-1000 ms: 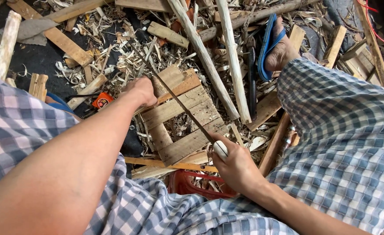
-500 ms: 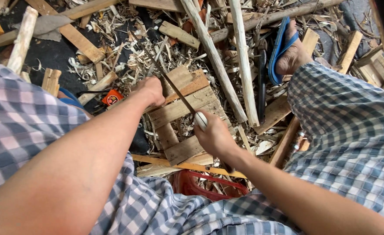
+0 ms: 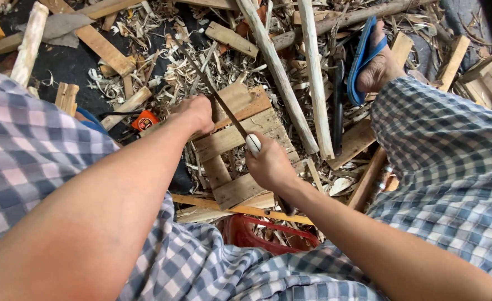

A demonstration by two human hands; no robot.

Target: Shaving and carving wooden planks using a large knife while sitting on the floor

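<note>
Over the wooden slat board (image 3: 240,145), right hand (image 3: 268,164) clenches a thin stiff stick (image 3: 218,100) by its capped end; left hand (image 3: 193,114) pinches its middle — light, probably springy.

Dark ground (image 3: 62,67) under wood shavings (image 3: 162,83), scattered offcuts (image 3: 98,42), daylight.

Orange tape measure (image 3: 144,120) at nine o'clock; two pale peeled poles (image 3: 312,83) — twelve to centre; blue sandal (image 3: 363,61) at one; red basket (image 3: 268,237) — six.
</note>
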